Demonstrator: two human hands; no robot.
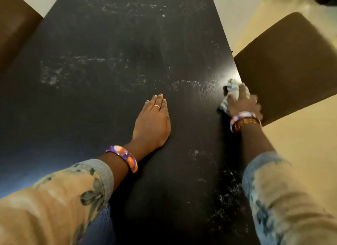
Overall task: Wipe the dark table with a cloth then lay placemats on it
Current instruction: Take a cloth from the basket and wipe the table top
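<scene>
The dark table (127, 53) looks rigid and smeared. The left hand (152, 123) rests flat on it, fingers straight. At its right edge the right hand (243, 103) bunches the cloth (232, 88) (soft, light, probably best gripped wadded).

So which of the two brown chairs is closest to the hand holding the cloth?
The chair on the right, beside the right hand gripping the cloth; the other chair stands far left.

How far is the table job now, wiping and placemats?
Wiping is in hand: the right hand presses the cloth at the dark table edge, the left hand rests flat. Whitish smears remain. No placemats in view; laying them is left.
</scene>
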